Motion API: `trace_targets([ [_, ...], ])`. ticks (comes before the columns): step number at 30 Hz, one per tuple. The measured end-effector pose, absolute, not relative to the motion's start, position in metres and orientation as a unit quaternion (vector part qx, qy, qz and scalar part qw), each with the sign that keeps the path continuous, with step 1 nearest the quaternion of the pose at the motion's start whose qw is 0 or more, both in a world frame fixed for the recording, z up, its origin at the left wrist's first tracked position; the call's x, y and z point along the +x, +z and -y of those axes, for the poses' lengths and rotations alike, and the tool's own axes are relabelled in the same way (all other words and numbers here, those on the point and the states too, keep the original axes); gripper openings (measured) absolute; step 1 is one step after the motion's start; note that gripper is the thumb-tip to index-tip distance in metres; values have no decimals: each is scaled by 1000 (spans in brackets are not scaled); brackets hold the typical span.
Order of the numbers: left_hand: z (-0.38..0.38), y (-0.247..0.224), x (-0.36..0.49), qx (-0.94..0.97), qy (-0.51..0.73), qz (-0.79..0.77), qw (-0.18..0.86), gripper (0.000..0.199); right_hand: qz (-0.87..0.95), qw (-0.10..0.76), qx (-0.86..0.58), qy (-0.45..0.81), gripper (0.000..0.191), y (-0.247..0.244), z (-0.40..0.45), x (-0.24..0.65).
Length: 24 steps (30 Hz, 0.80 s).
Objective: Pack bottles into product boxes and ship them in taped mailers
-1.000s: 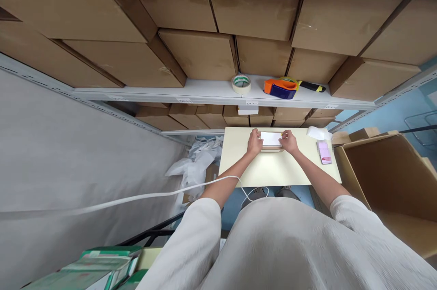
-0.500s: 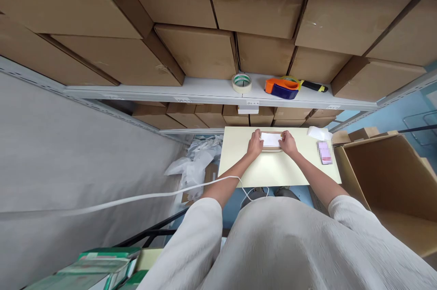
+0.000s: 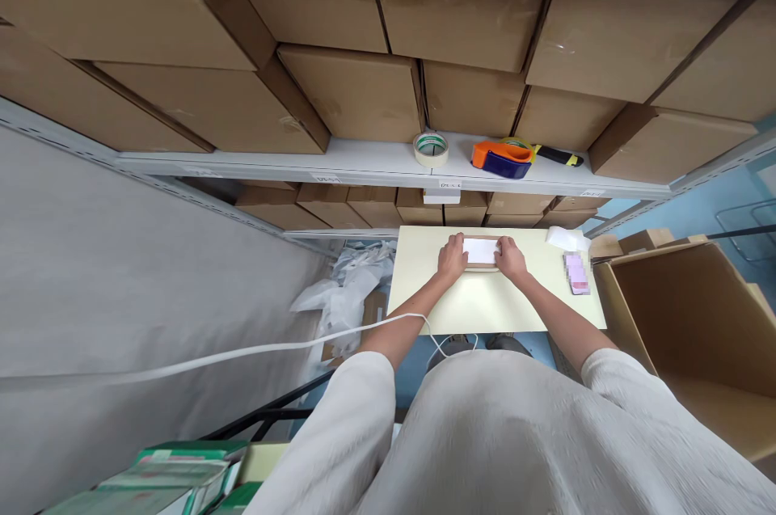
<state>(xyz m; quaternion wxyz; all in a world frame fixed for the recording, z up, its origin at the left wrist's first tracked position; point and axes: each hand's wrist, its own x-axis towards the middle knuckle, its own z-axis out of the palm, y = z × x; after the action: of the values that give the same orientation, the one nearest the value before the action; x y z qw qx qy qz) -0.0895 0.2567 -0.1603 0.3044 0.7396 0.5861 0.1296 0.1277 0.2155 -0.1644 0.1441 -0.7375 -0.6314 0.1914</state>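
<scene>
A small flat cardboard box lies on a pale cream tabletop in front of me. A white label covers the middle of its top. My left hand is closed around the box's left end, thumb near the label's edge. At the opposite end my right hand grips the box, its fingertips bent over the label's right edge. The undersides of both hands are hidden.
On the shelf ahead are a masking tape roll, an orange-and-blue tape dispenser and a black-and-yellow cutter. A blurred pink item and white paper lie at right. A large open carton stands beside the table.
My right fingers have shifted slightly from the label's right corner down onto its right edge. The left hand and the box stay nearly in place.
</scene>
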Motion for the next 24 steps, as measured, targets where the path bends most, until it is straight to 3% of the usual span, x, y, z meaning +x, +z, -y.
trace_targets([
  [4,-256,-158,-93,807,116,-524,244,41,686,91,-708,141,33,-161,-211,121],
  [9,-253,-171,-92,880,65,-383,271,60,780,45,-599,178,62,-170,-197,111],
  [15,-251,-190,-100,874,-11,-415,251,93,760,-2,-625,179,91,-189,-186,122],
  [24,-267,-176,-99,875,1,-414,251,109,751,-34,-640,160,112,-182,-206,135],
])
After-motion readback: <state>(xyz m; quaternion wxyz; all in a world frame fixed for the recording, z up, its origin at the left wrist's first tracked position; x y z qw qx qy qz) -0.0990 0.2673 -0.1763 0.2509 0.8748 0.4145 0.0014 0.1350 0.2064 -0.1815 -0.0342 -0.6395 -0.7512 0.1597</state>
